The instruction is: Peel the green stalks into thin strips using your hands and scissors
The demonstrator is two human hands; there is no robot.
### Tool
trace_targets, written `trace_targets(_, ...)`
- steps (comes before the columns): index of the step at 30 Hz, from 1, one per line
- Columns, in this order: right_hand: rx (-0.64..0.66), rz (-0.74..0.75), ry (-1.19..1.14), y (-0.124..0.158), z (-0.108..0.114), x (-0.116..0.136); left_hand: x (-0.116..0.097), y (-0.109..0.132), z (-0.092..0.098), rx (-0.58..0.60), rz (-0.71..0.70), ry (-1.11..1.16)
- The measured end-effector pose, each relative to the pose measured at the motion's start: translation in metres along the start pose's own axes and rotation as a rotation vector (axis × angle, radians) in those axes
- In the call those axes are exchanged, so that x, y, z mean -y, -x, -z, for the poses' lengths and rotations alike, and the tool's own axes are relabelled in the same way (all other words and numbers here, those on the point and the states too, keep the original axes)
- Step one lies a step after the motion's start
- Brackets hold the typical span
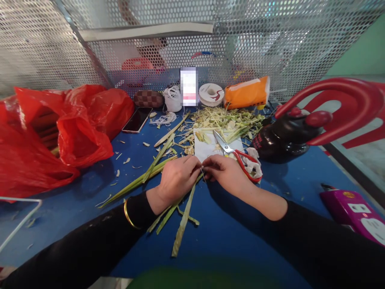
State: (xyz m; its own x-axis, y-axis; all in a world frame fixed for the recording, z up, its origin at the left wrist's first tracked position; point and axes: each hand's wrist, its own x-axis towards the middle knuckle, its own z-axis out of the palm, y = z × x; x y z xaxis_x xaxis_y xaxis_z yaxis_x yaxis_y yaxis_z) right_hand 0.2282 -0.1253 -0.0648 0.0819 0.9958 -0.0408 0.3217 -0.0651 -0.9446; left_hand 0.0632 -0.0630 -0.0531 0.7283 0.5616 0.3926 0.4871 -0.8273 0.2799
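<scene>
Nearest the viewer, two black sleeves reach over the blue surface (pixel 228 245), the left wrist wearing a thin gold bangle (pixel 128 215); a bundle of long pale green plant strips (pixel 183 224) lies on the surface, running from near the front edge up under the left hand (pixel 177 177); the fingers of that hand are curled together and clamped on the upper end of the bundle; the right hand (pixel 226 171) meets it fingertip to fingertip, its fingers pinched together at the same spot, though what lies between them is too small to tell; to the far right a purple power strip with white sockets (pixel 356 210) sits at the edge; to the far left a thin white wire frame (pixel 21 216) juts in; just behind the right hand lie red-handled steel scissors (pixel 237 154), blades apart, resting on a white sheet of paper (pixel 206 150); more long green stalks (pixel 144 174) lie slanted to the left of the hands; crumpled red plastic bags (pixel 75 128) fill the left side; a black and red kettle (pixel 285 138) stands on the right; further back a heap of green trimmings (pixel 225 118) spreads behind the paper; a black phone (pixel 136 119) lies flat beside the bags; along the perforated metal wall (pixel 270 44) stand a brown chequered pouch (pixel 148 98), a white bundle of string (pixel 173 98), a white roll of tape (pixel 211 94) and an orange packet (pixel 246 92).
</scene>
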Motion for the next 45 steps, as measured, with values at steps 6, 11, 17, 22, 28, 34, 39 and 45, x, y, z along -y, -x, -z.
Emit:
trace_targets(6,-0.018,-0.024,-0.033,0.001,0.0,0.004,-0.001,-0.004,0.003,0.031,0.176,0.239)
trace_targets(11,-0.005,-0.048,-0.075,0.003,0.001,0.007,0.002,-0.006,0.005,0.059,0.293,0.331)
trace_targets(17,0.006,0.1,0.056,0.006,0.007,0.004,0.007,-0.007,0.005,0.05,0.374,0.268)
trace_targets(22,-0.027,0.311,0.272,0.009,0.014,0.013,0.01,-0.006,0.004,0.054,0.387,0.172)
trace_targets(28,0.19,0.29,0.068,0.01,0.011,0.018,0.009,-0.006,0.003,0.056,0.407,0.142)
trace_targets(34,0.19,0.177,0.107,0.008,0.007,0.01,0.007,-0.008,0.003,0.006,0.431,0.483)
trace_targets(39,0.172,0.174,0.066,0.008,0.007,0.013,0.005,-0.009,0.002,0.084,0.603,1.13)
trace_targets(45,0.147,0.179,0.079,0.01,0.007,0.012,0.004,-0.011,0.004,0.19,0.584,1.18)
